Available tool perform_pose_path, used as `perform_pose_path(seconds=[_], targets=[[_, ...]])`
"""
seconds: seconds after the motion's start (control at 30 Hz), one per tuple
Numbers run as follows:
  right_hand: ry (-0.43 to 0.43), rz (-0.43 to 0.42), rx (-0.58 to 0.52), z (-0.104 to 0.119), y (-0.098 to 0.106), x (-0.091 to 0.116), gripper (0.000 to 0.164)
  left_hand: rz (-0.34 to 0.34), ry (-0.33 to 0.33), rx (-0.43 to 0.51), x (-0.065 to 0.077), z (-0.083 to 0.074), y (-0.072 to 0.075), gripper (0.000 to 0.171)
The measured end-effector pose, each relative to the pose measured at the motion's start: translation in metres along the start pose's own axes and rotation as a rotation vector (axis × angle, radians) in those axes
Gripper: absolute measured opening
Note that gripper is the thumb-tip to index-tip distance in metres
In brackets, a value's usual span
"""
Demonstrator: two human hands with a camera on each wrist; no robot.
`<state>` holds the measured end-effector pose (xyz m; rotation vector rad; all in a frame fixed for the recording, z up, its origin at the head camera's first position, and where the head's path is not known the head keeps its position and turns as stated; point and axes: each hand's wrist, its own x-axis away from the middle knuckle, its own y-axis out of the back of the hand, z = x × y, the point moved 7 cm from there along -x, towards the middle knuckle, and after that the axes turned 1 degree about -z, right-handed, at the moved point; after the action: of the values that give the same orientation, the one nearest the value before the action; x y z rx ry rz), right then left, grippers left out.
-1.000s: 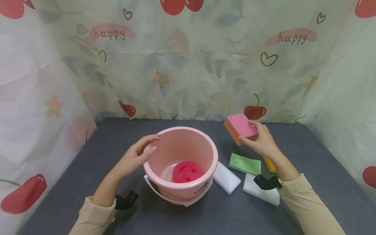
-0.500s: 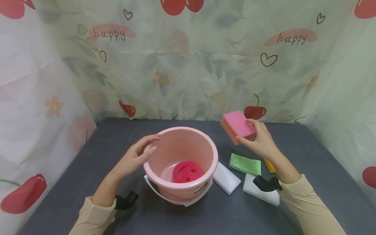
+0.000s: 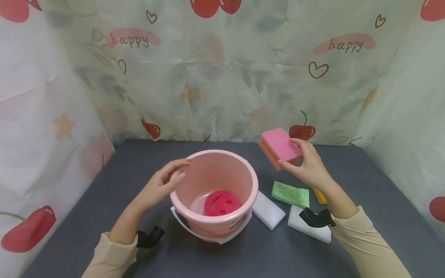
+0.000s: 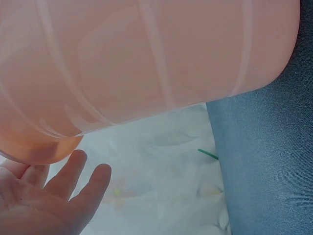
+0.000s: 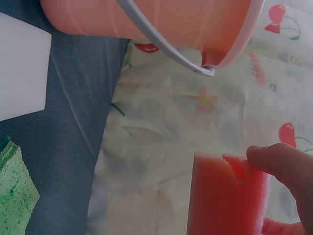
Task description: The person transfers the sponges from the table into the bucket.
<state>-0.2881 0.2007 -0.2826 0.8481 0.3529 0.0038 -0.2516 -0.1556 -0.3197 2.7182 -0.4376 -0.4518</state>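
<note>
My right hand (image 3: 310,164) pinches a thick sponge (image 3: 281,144), pink on top and orange below, between thumb and fingers. It is held above the table, to the right of a pink bucket (image 3: 213,219). The sponge's (image 5: 227,196) end also shows in the right wrist view. My left hand (image 3: 159,186) rests at the bucket's left rim, with thumb and forefinger reaching over it. In the left wrist view, other fingers (image 4: 90,191) of that hand stretch loosely outside the bucket. Inside the bucket lies a round hot-pink sponge (image 3: 221,203) with holes in it.
Right of the bucket lie a green sponge (image 3: 290,194), a white sponge block (image 3: 268,211) and another white block (image 3: 309,227). A yellow piece (image 3: 320,196) is partly hidden by my right forearm. The bucket's white handle (image 3: 219,241) hangs down in front. Printed curtains surround the dark table (image 3: 194,262).
My right hand has moved slightly left and up with the pink-and-orange sponge. The left hand and the bucket have stayed in place.
</note>
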Motion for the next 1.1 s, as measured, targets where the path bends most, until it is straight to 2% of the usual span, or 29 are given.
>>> perform_pose_path(seconds=[0.63,1.1], targets=[[0.028,0.001,-0.029,0.016,0.004,0.003,0.073,-0.002,0.014,-0.019,0.000,0.001,0.000,0.041],[0.050,-0.013,-0.042,0.025,0.006,0.005,0.072,-0.002,-0.005,-0.008,0.001,-0.002,0.000,0.042]])
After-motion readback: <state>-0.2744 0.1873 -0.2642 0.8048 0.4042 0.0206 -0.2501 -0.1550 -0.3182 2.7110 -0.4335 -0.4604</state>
